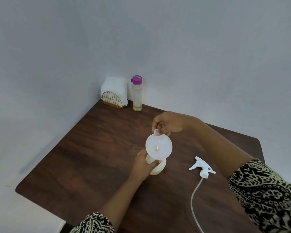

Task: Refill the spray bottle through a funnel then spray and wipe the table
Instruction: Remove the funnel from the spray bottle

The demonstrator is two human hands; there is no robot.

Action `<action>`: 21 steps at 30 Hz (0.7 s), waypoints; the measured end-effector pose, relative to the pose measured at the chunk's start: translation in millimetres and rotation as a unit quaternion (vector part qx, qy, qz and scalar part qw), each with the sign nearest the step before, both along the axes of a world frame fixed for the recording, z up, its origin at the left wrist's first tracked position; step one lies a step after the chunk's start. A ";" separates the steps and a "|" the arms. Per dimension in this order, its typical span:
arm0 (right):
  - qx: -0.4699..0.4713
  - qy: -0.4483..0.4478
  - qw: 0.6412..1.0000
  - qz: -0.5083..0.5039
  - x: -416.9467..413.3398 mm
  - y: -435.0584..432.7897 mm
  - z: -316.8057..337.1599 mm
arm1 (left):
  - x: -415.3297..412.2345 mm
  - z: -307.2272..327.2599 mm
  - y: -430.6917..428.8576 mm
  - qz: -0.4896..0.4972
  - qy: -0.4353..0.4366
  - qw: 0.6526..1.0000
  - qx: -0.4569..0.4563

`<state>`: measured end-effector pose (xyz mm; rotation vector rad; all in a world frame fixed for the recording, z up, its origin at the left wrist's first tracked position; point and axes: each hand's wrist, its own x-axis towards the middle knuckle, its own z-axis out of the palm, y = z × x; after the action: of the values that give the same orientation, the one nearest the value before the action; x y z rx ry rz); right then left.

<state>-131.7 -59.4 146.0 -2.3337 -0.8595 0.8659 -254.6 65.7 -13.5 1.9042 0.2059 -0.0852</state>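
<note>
A white spray bottle body point(157, 168) stands upright in the middle of the dark wooden table point(84, 158), with pale liquid inside. My left hand point(144, 163) grips its side. A translucent white funnel point(158, 145) sits over the bottle's mouth, hiding the neck. My right hand point(166, 122) pinches the small tab on the funnel's far rim. The white trigger spray head point(202, 167) lies on the table to the right, its long dip tube point(194, 199) trailing toward the near edge.
A clear refill bottle with a purple cap point(137, 94) stands at the far corner, a little liquid at its bottom. Beside it on the left stands a gold wire holder with white napkins point(114, 92). Grey walls close the table's far sides.
</note>
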 end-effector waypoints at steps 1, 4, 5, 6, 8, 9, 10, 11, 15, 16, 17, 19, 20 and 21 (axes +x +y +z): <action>0.003 0.012 1.000 -0.025 -1.8 -6.4 -1.1 | 0.0 1.0 -0.8 0.008 -0.001 1.000 -0.002; 0.011 0.038 0.995 -0.095 -13.5 -22.1 -6.5 | -0.6 2.6 0.0 0.006 -0.010 1.000 -0.003; 0.029 0.058 0.990 -0.124 -18.8 -26.2 -9.4 | -0.1 2.0 0.7 0.003 -0.015 1.000 -0.002; 0.051 0.079 0.984 -0.154 -24.4 -30.0 -12.8 | 0.4 1.1 1.3 -0.003 -0.013 1.000 0.002; 0.091 0.103 0.968 -0.208 -35.8 -36.1 -19.0 | 0.3 0.2 1.5 -0.010 0.000 1.000 0.018; 0.106 0.107 0.961 -0.230 -40.6 -38.1 -21.8 | 0.2 0.6 1.6 -0.010 0.003 1.000 0.028; 0.120 0.111 0.954 -0.251 -45.2 -39.4 -23.9 | 0.4 1.0 1.6 -0.009 0.004 0.999 0.035; 0.130 0.110 0.948 -0.270 -50.0 -39.7 -25.2 | 0.6 0.9 1.3 -0.009 0.000 0.999 0.038; 0.129 0.049 0.935 -0.328 -66.7 -35.0 -25.9 | 0.4 0.7 1.3 -0.010 -0.004 0.999 0.035; 0.129 0.036 0.932 -0.336 -69.5 -33.5 -25.9 | 0.6 -0.4 1.4 -0.010 -0.003 0.999 0.033; 0.126 0.024 0.930 -0.344 -71.4 -32.3 -25.5 | 0.7 -1.4 1.4 -0.010 -0.001 0.999 0.035; 0.124 0.013 0.927 -0.354 -73.8 -30.6 -24.4 | 0.3 -0.8 1.1 -0.008 0.003 0.999 0.039; 0.126 0.016 0.926 -0.354 -74.9 -29.9 -24.2 | 0.4 -1.0 0.9 -0.006 0.004 0.999 0.033; 0.125 0.013 0.926 -0.356 -76.0 -29.1 -24.1 | 0.7 -1.1 0.8 -0.005 0.004 1.000 0.030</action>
<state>-207.7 -88.5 122.0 -2.1466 -0.0600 0.4354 -253.9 66.4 -14.6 1.9643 0.2052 -0.0940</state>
